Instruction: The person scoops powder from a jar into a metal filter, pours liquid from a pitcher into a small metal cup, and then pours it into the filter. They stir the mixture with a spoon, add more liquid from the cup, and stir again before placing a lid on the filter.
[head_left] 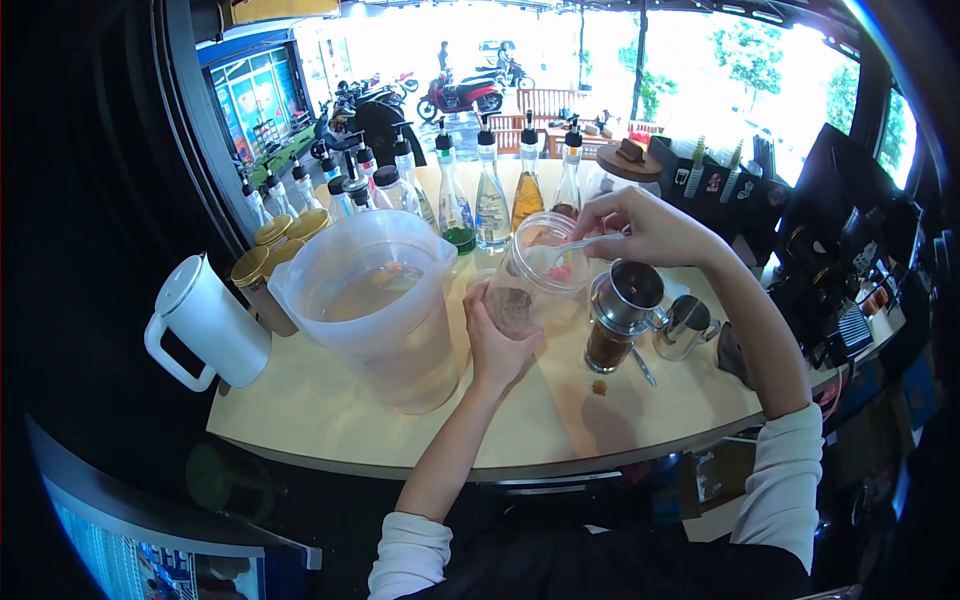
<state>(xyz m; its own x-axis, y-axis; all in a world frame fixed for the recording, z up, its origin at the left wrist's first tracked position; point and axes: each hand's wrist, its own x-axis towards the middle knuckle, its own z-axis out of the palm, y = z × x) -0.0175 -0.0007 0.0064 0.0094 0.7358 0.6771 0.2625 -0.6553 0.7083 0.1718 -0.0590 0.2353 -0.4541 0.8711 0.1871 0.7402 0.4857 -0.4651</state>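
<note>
My left hand is wrapped round the lower part of a clear jar, which is tilted with its open mouth up and toward the right. Pale contents show low inside it. Pinched in my right hand is a spoon, its head at the jar's mouth; whether it carries anything is hard to see. Just below my right hand, a metal drip coffee filter sits on a glass of dark coffee. Beside it are a small steel pitcher and a metal spoon handle.
A large translucent bucket-like pitcher of liquid stands left of the jar, with a white jug farther left. Several pump bottles line the back. A brown spill lies near the counter's front edge.
</note>
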